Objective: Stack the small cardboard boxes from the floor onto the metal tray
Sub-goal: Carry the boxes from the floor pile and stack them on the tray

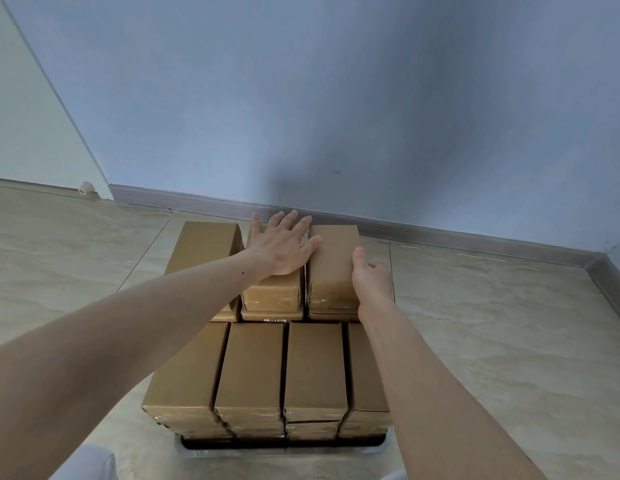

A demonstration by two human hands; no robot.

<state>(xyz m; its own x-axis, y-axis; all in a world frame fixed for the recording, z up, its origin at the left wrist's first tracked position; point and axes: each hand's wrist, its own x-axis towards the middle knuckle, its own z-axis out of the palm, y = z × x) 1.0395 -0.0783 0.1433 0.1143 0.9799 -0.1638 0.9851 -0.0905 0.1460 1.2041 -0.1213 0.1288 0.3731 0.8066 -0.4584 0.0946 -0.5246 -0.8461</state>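
The stack (267, 368) nearly hides the tray (284, 445), so most boxes look placed; no loose ones show on the floor (509, 341). Left hand (280, 244) lies flat, fingers spread, steadying the middle box (272, 292); right hand (372, 278) grips the far-right box (331, 265)

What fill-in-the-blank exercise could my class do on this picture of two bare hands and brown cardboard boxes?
1. The left hand lies ____ on the top of a small brown cardboard box.
2. The right hand grips the far-right brown cardboard box with its ____ on top.
3. The nearest top row of boxes holds ____ boxes.
4. The stack stands on a pale tiled ____.

Missing words: flat; thumb; four; floor
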